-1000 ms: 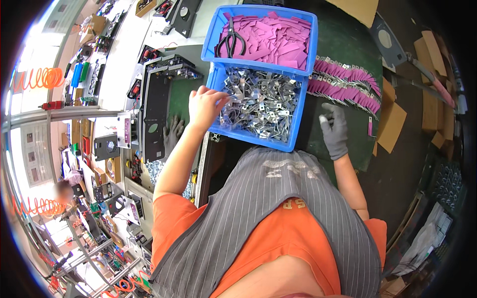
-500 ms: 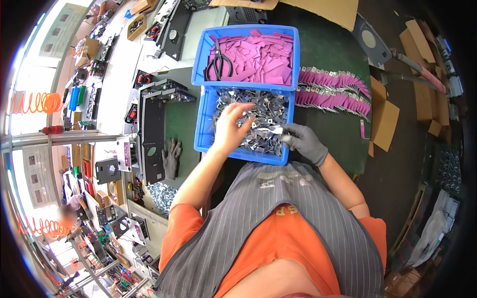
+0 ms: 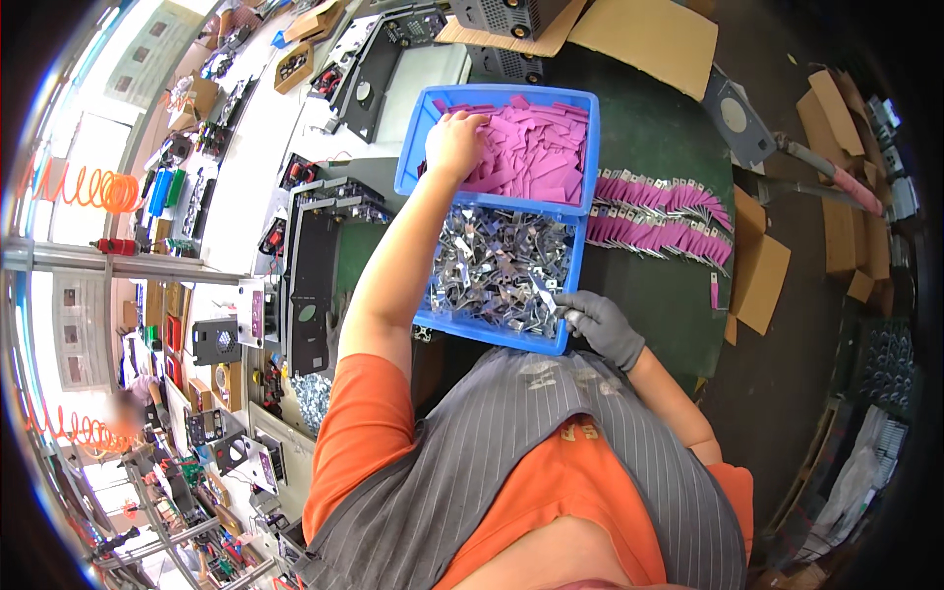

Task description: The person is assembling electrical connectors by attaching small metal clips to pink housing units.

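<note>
My left hand (image 3: pixel 455 147), bare, reaches over the left part of a blue bin (image 3: pixel 415 147) of loose pink strips (image 3: pixel 536 147). Its fingers point down among the strips, and their tips are hidden, so their grip does not show. My right hand (image 3: pixel 608 332), in a grey glove, is closed on a small metal bracket (image 3: pixel 544 293) at the right edge of the nearer blue bin (image 3: pixel 573 285). Many loose metal brackets (image 3: pixel 492 261) fill that bin.
To the right, two rows of brackets with pink strips (image 3: pixel 659 231) lie on the green table (image 3: pixel 649 305), and a single one (image 3: pixel 714 292) lies apart. Cardboard (image 3: pixel 644 44) is at the back. A black metal chassis (image 3: pixel 310 275) stands left of the bins.
My left hand has moved from above the bracket bin to the pink strips, where it covers the place of the black pliers. My right hand stays at the bin's edge with the bracket.
</note>
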A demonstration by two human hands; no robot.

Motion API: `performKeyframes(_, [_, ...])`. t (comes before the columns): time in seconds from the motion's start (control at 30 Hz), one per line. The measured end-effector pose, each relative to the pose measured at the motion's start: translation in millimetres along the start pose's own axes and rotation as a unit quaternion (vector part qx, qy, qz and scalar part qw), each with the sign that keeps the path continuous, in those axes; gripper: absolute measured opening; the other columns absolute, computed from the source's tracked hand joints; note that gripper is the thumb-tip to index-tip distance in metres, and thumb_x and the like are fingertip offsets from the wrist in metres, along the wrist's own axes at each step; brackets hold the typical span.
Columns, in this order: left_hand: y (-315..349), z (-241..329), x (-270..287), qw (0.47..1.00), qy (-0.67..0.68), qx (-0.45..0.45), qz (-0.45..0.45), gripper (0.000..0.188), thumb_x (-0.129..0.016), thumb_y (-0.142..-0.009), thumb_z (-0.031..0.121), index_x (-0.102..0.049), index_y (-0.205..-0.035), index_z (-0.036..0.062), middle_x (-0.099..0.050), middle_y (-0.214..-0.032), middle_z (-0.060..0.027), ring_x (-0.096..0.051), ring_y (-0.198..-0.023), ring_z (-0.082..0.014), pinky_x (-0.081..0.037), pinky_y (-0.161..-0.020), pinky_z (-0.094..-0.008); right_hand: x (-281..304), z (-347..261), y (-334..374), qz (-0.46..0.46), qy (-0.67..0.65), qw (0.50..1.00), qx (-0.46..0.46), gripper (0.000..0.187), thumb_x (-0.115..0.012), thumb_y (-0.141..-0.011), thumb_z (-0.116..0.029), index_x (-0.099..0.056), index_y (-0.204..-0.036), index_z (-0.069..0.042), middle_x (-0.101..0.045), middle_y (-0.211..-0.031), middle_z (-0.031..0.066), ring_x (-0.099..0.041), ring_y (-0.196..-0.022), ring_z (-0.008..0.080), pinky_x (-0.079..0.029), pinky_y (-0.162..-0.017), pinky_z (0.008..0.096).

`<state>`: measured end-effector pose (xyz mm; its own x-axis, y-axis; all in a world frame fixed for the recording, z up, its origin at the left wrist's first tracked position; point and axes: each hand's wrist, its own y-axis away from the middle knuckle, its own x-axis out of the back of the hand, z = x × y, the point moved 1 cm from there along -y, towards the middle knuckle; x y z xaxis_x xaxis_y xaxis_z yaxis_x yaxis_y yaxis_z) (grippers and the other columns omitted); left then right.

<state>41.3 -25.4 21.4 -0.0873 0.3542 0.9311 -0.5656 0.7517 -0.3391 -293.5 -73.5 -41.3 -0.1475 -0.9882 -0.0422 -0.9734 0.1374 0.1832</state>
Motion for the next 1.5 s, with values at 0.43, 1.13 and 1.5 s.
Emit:
performKeyframes(0.43, [5.4, 35.9, 17.7, 0.932, 0.334, 0.133, -0.043, 0.021, -0.067, -0.081, 0.019, -0.070, -0.095, 0.0037, -0.069, -0.084, -0.0076, -0.064, -0.077, -0.0156, -0.048, -0.072, -0.0259, 1.6, -2.0, 14.0, 0.012, -0.015, 1.000, 0.013, 0.034, -0.047, -0.087, 0.001, -0.055, -0.120, 0.001, -0.058, -0.099, 0.0074, -0.056, -0.076, 0.0102, -0.048, -0.069, 0.0237])
performKeyframes(1.13, [137.6, 130.1, 68.7, 0.919, 0.355, -0.040, -0.169, 0.022, -0.074, -0.072, 0.013, -0.066, -0.091, 0.0074, -0.064, -0.078, -0.0050, -0.056, -0.058, -0.0148, -0.047, -0.056, -0.0275, 50.2, -126.9, 58.1, 0.038, 0.303, 0.907, 0.289, 0.034, -0.054, -0.065, 0.006, -0.066, -0.094, -0.007, -0.060, -0.080, 0.0091, -0.059, -0.067, 0.0259, -0.048, -0.059, 0.0326])
performKeyframes(1.5, [139.5, 136.8, 72.1, 0.902, 0.358, -0.160, -0.182, 0.028, -0.074, -0.072, 0.014, -0.066, -0.098, 0.0089, -0.063, -0.080, -0.0053, -0.061, -0.075, -0.0216, -0.051, -0.067, -0.0326, 63.4, -121.6, 63.1, -0.032, 0.219, 0.937, 0.271, 0.021, -0.051, -0.077, 0.001, -0.064, -0.093, -0.003, -0.061, -0.079, 0.0092, -0.060, -0.071, 0.0232, -0.047, -0.066, 0.0307])
